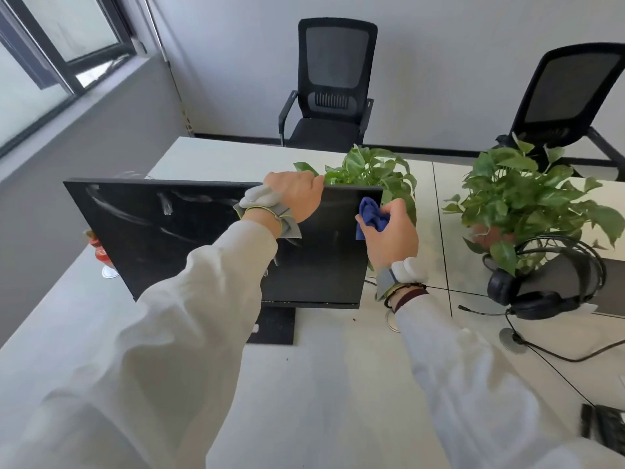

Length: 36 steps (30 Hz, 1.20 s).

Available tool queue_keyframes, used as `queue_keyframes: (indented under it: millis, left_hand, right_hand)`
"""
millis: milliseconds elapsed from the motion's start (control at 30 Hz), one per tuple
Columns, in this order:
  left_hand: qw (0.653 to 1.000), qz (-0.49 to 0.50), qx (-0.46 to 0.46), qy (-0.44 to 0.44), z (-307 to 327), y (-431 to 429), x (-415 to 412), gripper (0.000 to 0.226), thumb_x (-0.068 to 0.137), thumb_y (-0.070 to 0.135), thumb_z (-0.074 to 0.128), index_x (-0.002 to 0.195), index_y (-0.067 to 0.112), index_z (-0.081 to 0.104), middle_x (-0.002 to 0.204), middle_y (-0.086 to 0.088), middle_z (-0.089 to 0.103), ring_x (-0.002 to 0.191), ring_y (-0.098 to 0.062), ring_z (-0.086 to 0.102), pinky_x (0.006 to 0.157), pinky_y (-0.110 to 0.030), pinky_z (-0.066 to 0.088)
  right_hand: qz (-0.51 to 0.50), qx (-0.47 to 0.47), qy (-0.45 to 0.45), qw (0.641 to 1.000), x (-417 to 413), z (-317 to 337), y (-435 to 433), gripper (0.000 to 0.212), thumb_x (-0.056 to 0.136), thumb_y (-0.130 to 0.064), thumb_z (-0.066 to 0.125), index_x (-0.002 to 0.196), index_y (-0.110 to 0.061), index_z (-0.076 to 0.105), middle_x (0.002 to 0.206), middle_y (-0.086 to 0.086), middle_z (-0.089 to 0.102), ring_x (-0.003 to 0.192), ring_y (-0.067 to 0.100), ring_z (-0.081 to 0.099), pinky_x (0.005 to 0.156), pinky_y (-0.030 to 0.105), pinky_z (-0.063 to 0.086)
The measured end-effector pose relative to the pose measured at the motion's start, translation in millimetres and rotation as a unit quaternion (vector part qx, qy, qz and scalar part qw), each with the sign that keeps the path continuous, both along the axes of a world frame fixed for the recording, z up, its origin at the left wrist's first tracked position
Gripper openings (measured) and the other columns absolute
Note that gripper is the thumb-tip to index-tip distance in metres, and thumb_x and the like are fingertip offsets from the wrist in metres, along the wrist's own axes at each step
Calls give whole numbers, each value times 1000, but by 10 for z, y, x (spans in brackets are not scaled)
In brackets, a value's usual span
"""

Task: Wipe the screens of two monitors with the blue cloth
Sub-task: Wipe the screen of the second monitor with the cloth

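Two pale sleeves reach forward over the white bench (321,401), each wrist wearing a grey strap; below the left hand sits the flat black base (275,324) of a monitor (169,238), which stands on the bench with its dark screen facing the person. The left hand (291,194) clasps the monitor's top edge, fingers curled over it and out of sight behind; to the left of this hand the screen shows whitish smears. The right hand (389,235) grasps the bunched blue cloth (372,216) in its fingers and holds it against the screen beside the right edge, near the upper corner, just right of and below the left hand. Right of the right hand, a black headset (541,292) lies on the bench with its cable trailing nearer. Just beyond both hands, behind the monitor, stands a leafy pothos plant (372,170); a second potted pothos (527,198) stands further right, above the headset. Beyond the bench, two black mesh office chairs (334,82) stand against the grey wall.
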<state>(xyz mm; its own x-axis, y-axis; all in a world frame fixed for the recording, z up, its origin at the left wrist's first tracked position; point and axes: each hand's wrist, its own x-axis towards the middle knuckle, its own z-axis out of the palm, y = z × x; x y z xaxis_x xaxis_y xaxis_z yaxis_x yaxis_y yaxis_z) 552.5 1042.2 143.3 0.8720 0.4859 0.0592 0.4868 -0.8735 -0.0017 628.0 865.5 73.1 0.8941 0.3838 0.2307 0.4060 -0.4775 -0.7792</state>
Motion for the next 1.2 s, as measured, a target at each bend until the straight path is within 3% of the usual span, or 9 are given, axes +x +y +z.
queue_keyframes:
  millis: [200,400,500,700,967,1067,1200]
  left_hand:
    - [999,0,0,-44,11,-2,12,19,104,20,26,88,16,35,80,1,43,77,-25,47,79,-38,44]
    - [1000,-3,-3,-24,53,2,-33,32,105,27,22,84,15,42,82,-1,50,78,-24,50,75,-35,34]
    - [1000,-7,-16,-25,33,-5,-30,33,104,28,24,78,16,40,75,0,48,77,-24,50,75,-34,32]
    - [998,12,-42,-43,47,-2,-31,35,102,29,26,70,18,33,70,1,44,76,-23,51,74,-33,29]
    - [997,33,-61,-46,24,31,-50,35,101,32,25,72,19,37,72,0,48,72,-21,47,75,-33,29]
    - [996,33,-60,-51,22,32,-23,35,100,34,26,70,19,37,70,1,48,70,-20,47,74,-33,29]
    - [997,38,-51,-52,-9,15,10,35,101,34,26,73,18,39,70,1,48,62,-14,41,73,-33,28]
  right_hand:
    - [18,-43,5,999,12,-13,-19,31,87,-35,70,93,-22,43,76,-3,56,66,23,55,56,34,47]
    - [0,39,-67,997,51,399,189,34,87,-34,73,101,-17,47,83,-6,57,66,19,55,57,28,44]
    - [0,31,-85,996,25,221,138,23,90,-27,68,92,-15,48,78,-3,56,66,21,54,57,27,40]
    - [22,-43,-29,998,-129,-216,-65,17,87,-18,62,87,-22,45,75,-4,53,66,25,52,57,29,37]
    - [-8,62,-114,991,33,280,140,24,88,-30,71,87,-18,51,75,-6,56,65,18,51,55,26,40]
    - [-8,39,-108,993,63,79,97,22,89,-28,69,88,-17,50,75,-5,57,64,19,52,57,27,43]
    - [18,-65,-46,997,-73,-471,-83,22,89,-30,67,89,-18,48,71,-2,54,63,22,48,59,28,33]
